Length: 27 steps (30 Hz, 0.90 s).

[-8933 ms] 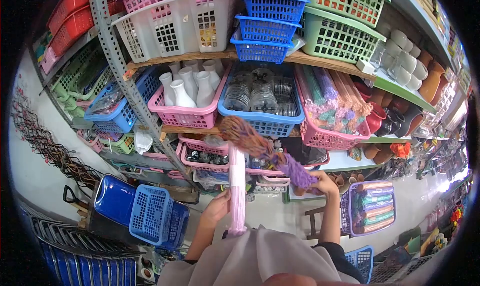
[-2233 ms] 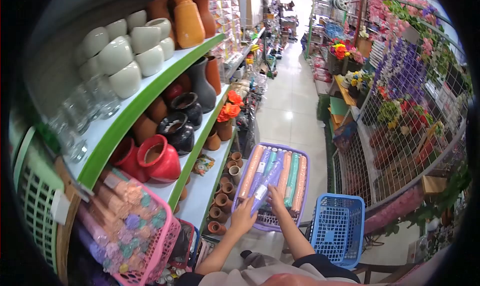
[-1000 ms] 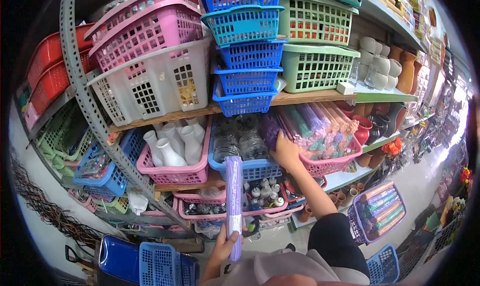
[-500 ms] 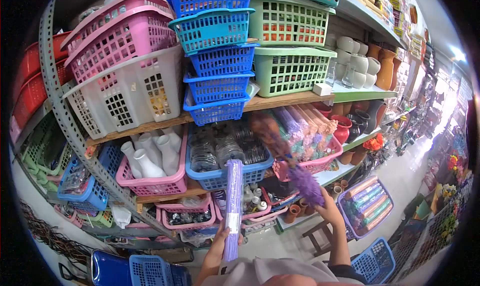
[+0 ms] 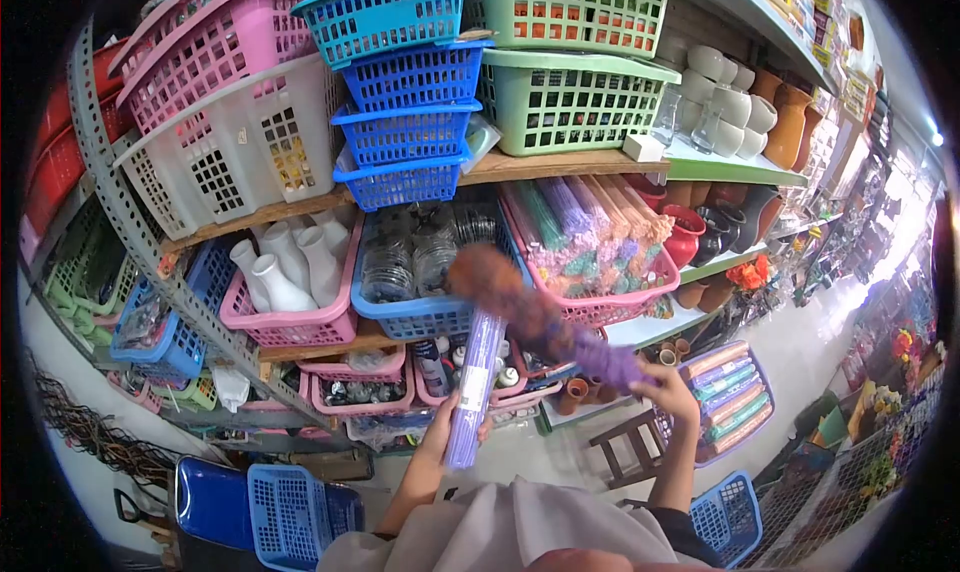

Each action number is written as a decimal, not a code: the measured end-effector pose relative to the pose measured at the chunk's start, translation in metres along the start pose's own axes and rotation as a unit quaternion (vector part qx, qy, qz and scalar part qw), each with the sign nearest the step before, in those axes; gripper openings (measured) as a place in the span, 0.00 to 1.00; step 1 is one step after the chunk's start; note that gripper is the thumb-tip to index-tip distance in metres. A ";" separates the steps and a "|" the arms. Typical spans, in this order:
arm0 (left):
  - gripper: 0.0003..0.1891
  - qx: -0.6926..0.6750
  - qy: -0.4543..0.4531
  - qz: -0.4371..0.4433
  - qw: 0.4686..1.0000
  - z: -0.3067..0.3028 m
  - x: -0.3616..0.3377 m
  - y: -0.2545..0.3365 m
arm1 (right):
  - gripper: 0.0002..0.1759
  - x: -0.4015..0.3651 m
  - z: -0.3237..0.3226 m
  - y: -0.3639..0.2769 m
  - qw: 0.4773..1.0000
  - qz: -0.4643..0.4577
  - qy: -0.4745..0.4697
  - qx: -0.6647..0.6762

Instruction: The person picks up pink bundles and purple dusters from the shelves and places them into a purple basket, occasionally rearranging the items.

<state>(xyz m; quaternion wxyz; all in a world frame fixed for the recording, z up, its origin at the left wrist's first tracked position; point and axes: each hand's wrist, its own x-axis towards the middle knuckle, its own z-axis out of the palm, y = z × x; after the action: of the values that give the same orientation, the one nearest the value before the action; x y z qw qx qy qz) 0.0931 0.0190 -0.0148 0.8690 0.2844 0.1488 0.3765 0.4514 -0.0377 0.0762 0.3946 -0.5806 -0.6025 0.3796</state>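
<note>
My left hand (image 5: 447,434) grips the lower part of a purple wrapped roll (image 5: 476,382), held upright in front of the shelves. My right hand (image 5: 668,392) holds the purple end of a long bunch of dried flowers (image 5: 530,312) that slants up to the left, its brown-orange head in front of the blue basket of clear containers (image 5: 425,317). Behind it, a pink basket (image 5: 610,307) on the shelf is packed with more wrapped flower bunches.
Stacked blue baskets (image 5: 405,122), green baskets (image 5: 570,97) and white and pink ones fill the upper shelf. White vases (image 5: 285,262) stand in a pink basket. A purple basket of rolls (image 5: 735,397) rests on a stool, with blue baskets (image 5: 295,487) on the floor.
My right hand reached into the pink basket, pulled a flower bunch out and lowered it across the purple roll. My left hand stayed on the roll.
</note>
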 end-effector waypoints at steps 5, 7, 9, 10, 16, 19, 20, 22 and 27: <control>0.29 -0.057 -0.025 0.032 0.998 0.008 0.005 -0.001 | 0.18 0.015 -0.021 0.014 0.951 -0.106 -0.283 -0.059; 0.30 -0.090 -0.045 0.030 0.994 0.015 0.005 -0.001 | 0.16 0.015 -0.021 0.006 0.952 -0.080 -0.290 -0.048; 0.30 -0.082 -0.045 0.047 0.994 0.013 0.006 -0.005 | 0.16 0.020 -0.027 0.018 0.964 -0.074 -0.251 -0.050; 0.31 -0.074 -0.047 0.060 0.994 0.010 0.007 -0.009 | 0.17 0.020 -0.029 0.024 0.983 -0.040 -0.176 -0.011; 0.31 -0.023 0.074 0.073 0.994 0.031 0.000 -0.015 | 0.20 0.026 -0.040 0.045 0.958 -0.023 -0.281 -0.058; 0.30 -0.052 0.134 0.011 0.990 0.032 -0.003 -0.017 | 0.19 0.030 -0.042 0.053 0.945 -0.041 -0.321 -0.050; 0.31 -0.040 0.115 0.030 0.992 0.021 -0.002 -0.023 | 0.19 0.030 -0.044 0.058 0.958 -0.038 -0.280 -0.045; 0.34 -0.015 0.075 0.066 0.995 0.005 -0.001 -0.035 | 0.17 0.033 -0.046 0.073 0.971 -0.002 -0.236 0.025; 0.33 0.119 0.054 0.143 0.981 0.044 -0.006 -0.032 | 0.18 0.044 -0.052 0.079 0.951 0.018 -0.306 0.038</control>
<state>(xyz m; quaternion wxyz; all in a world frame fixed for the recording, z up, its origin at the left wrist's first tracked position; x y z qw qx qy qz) 0.1283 -0.0201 0.0008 0.7568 0.3830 0.1974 0.4916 0.5301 0.0089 0.0260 0.2060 -0.4319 -0.6688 0.5690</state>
